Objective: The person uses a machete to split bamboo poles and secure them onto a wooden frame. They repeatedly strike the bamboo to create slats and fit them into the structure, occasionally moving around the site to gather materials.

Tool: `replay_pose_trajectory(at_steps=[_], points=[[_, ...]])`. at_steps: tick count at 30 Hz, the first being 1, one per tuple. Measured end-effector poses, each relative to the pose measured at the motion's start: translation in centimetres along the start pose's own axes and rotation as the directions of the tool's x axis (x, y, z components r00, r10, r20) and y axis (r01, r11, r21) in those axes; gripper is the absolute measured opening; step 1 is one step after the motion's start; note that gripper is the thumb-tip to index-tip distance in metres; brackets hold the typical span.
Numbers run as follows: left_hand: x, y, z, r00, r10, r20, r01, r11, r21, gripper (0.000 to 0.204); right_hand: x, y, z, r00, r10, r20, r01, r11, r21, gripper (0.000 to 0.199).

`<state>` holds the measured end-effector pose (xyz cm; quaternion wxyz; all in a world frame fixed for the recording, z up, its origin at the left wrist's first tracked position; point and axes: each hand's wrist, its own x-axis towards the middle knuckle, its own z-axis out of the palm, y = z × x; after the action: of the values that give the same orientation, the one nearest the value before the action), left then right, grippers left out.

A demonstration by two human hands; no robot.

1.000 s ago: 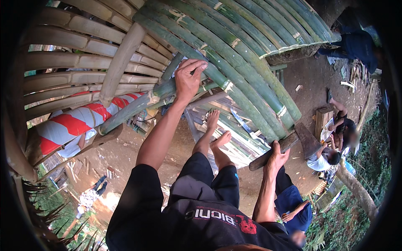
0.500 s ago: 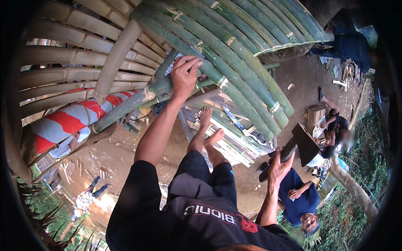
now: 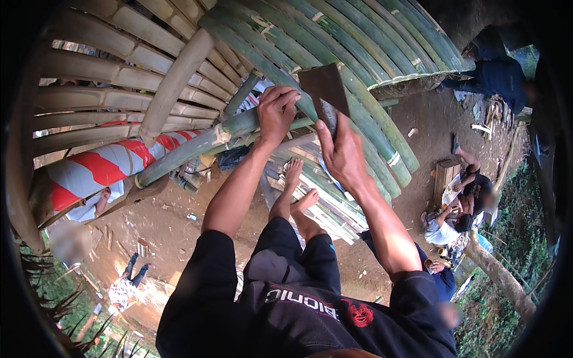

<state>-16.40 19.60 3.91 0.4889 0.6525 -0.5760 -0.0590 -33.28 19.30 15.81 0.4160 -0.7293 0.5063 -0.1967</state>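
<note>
My right hand is closed around a short-handled tool with a broad, flat, dark metal head. The tool's head is raised over the green bamboo slats, close to my left hand. My left hand is closed in a pinch, thumb and fingertips together. Whatever the pinch holds, if anything, is too small to make out. It rests at a thick green bamboo pole, near where the slats end.
A pale bamboo railing curves along the left, above a red-and-white wrapped pole. Split bamboo strips lie under my bare feet. Below on the dirt, people sit at the right, and another person is at the lower left.
My right hand has swung the tool from the lower right up and left, beside my left hand. My left hand has shifted slightly right and down, still pinched.
</note>
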Motion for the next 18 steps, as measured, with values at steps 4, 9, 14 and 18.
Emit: replay_pose_trajectory(at_steps=[4, 9, 14, 18], points=[[-0.3, -0.2, 0.1, 1.0, 0.003, -0.014, -0.002, 1.0, 0.027, 0.007, 1.4, 1.8, 1.1, 0.982, 0.102, 0.159, -0.082, 0.988, -0.129, 0.035], [-0.3, -0.2, 0.1, 1.0, 0.015, -0.004, -0.015, 1.0, 0.011, 0.006, 0.9, -1.1, 0.0, 0.998, 0.048, 0.037, -0.047, 0.999, -0.005, 0.035], [-0.1, -0.6, 0.0, 1.0, 0.007, 0.003, -0.007, 1.0, 0.021, 0.009, 1.2, 1.4, 0.6, 0.989, 0.071, 0.128, -0.049, 0.984, -0.172, 0.034], [-0.3, -0.5, 0.1, 1.0, 0.021, -0.019, -0.021, 1.0, -0.006, 0.012, 0.5, 0.0, 1.1, 1.0, -0.01, -0.021, 0.009, 0.998, -0.065, 0.034]])
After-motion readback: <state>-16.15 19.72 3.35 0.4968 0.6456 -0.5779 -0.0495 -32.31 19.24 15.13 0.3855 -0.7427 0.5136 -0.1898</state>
